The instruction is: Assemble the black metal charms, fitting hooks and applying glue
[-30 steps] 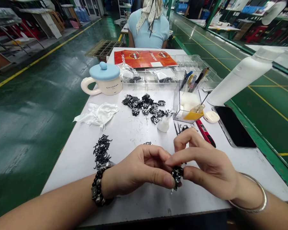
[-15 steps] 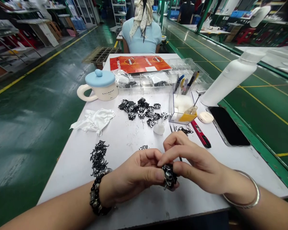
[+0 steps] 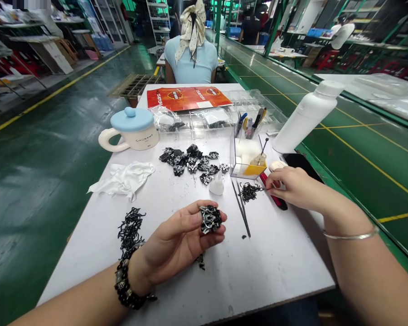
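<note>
My left hand (image 3: 180, 240) grips a black-and-silver moulded piece (image 3: 210, 219) between thumb and fingers, above the white table. My right hand (image 3: 294, 188) is out to the right, over the red utility knife (image 3: 278, 199). Its fingertips are pinched together beside a pile of small black hooked parts (image 3: 250, 192); whatever they hold is too small to make out. Black tweezers (image 3: 240, 206) lie left of that pile. More black-and-silver pieces (image 3: 192, 164) are heaped farther back. A larger pile of black hooked parts (image 3: 131, 228) lies by my left wrist, partly hidden by it.
A lidded mug (image 3: 139, 136), a white cloth (image 3: 122, 179) and a small white bottle (image 3: 216, 185) stand or lie around. Farther right are a clear pen box (image 3: 246, 158), a white flask (image 3: 306, 117) and a phone (image 3: 301, 163). Someone in light blue (image 3: 190, 59) sits ahead.
My right hand has left the black-and-silver piece and moved right to the small parts pile. My left hand, still holding the piece, has shifted left and up. The view has turned slightly.
</note>
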